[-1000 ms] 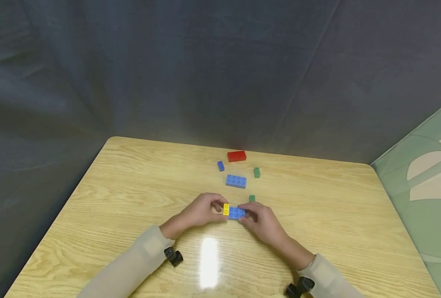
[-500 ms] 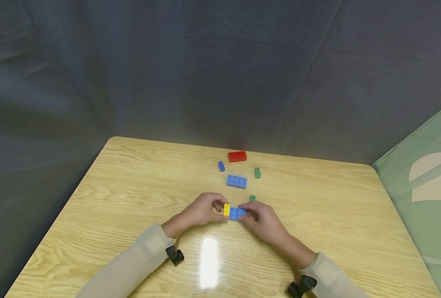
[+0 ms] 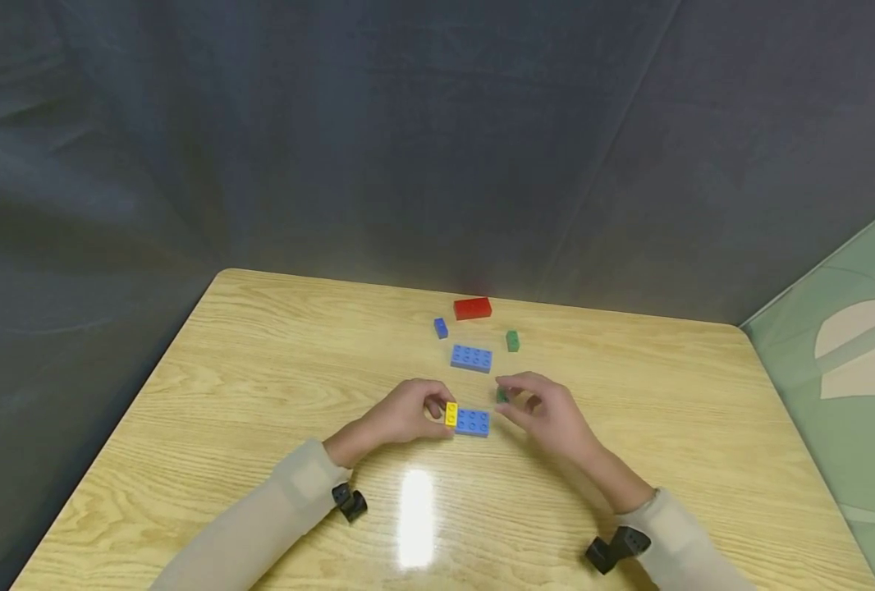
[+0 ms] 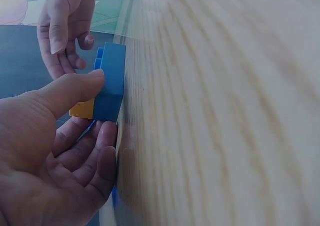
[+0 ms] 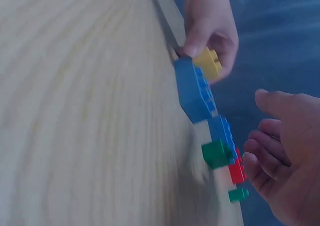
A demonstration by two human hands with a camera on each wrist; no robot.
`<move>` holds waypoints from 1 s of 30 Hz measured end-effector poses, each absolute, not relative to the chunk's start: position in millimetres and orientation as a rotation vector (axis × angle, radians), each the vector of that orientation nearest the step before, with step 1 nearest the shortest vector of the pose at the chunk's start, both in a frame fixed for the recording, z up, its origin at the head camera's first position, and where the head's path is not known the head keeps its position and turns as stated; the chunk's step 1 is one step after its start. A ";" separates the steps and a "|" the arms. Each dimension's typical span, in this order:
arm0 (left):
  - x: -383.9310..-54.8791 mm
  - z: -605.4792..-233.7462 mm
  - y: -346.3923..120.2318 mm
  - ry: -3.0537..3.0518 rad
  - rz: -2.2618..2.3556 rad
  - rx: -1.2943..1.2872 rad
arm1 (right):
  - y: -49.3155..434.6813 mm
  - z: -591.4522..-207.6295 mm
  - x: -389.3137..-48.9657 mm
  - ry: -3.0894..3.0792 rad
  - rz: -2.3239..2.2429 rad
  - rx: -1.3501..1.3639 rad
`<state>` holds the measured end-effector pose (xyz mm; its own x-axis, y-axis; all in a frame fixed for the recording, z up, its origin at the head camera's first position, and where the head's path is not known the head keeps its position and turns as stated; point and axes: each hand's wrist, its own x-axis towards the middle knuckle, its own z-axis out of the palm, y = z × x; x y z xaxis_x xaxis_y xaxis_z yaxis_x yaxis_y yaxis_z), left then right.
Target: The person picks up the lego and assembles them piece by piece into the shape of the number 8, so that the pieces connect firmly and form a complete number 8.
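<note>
My left hand (image 3: 408,413) pinches the left end of a blue eight-stud brick (image 3: 473,422), where a small yellow brick (image 3: 451,414) sits on top. In the left wrist view the thumb presses the side of this stack and the fingers curl on its other side. The blue brick stands on the table. My right hand (image 3: 552,413) is just right of it, thumb and fingers parted around a small green brick (image 3: 501,396). The right wrist view shows this green brick (image 5: 216,154) apart from the fingers.
Farther back on the wooden table (image 3: 275,353) lie a second blue brick (image 3: 471,358), a small dark blue brick (image 3: 441,328), another green brick (image 3: 512,341) and a red brick (image 3: 472,309). A dark curtain (image 3: 408,148) hangs behind the table's far edge.
My right hand has let go of the blue brick's right end and moved right and away from me to the near green brick. The left hand keeps its hold.
</note>
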<state>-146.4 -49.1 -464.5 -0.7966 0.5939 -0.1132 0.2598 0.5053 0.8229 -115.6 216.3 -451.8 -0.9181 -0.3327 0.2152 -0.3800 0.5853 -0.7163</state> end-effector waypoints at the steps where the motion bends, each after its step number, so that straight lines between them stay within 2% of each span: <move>1: -146.6 -464.7 -49.0 2.374 1.198 0.711 | 218.5 -451.6 -116.7 -2.746 1.263 0.622; 30: -146.2 -466.9 -46.9 2.398 1.197 0.720 | 219.4 -479.4 -128.2 -2.856 1.178 0.529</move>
